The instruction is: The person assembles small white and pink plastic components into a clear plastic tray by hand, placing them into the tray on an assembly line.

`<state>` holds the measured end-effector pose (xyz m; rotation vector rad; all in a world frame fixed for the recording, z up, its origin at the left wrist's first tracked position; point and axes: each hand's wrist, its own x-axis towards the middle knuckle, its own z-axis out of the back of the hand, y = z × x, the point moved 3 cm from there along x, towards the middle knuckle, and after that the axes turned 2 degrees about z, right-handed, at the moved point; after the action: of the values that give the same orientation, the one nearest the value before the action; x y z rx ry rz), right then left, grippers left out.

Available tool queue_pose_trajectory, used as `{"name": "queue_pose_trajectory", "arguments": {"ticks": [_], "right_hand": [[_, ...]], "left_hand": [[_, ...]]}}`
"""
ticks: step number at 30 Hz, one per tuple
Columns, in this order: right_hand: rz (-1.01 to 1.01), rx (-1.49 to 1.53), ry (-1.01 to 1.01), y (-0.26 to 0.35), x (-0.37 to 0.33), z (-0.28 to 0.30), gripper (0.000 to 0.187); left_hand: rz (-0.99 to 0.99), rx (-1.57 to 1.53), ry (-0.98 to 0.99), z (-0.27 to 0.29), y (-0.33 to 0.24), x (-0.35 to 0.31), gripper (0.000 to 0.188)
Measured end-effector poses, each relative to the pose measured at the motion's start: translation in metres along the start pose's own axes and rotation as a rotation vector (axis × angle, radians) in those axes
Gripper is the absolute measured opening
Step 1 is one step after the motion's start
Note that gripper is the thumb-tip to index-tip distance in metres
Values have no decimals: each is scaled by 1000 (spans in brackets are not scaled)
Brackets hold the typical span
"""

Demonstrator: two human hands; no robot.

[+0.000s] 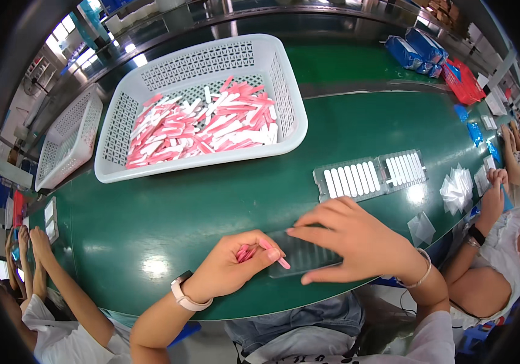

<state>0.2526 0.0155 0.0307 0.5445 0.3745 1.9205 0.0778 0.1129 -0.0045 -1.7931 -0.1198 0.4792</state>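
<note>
My left hand (241, 259) is closed round several small pink nail files (246, 252), flat strips with rounded ends. One of them pokes out past the thumb, toward a clear plastic tray (299, 255) lying on the green table. Over that tray my right hand (348, 242) is spread, fingers apart, with nothing seen in it; it hides part of the tray. Just beyond stand two joined clear trays, the left tray (351, 180) and the right tray (404, 168), each holding a row of white strips.
A large white basket (202, 167) of pink and white files stands far left, with another white basket (68, 139) beside it. Clear bags (456, 187) lie to the right. Blue packs (414, 51) and a red basket (463, 82) sit far right. People work on both sides.
</note>
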Motion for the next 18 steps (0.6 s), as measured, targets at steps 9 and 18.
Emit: {"name": "queue_pose_trajectory", "arguments": {"ticks": [9,18], "right_hand": [[224,293,-386,-7,25,-12,40],[121,308,-558,-7,16,-39,29]], "left_hand": [[215,-472,-47,8,8,1,30],[168,-524,-153,2,16,2,23]]}}
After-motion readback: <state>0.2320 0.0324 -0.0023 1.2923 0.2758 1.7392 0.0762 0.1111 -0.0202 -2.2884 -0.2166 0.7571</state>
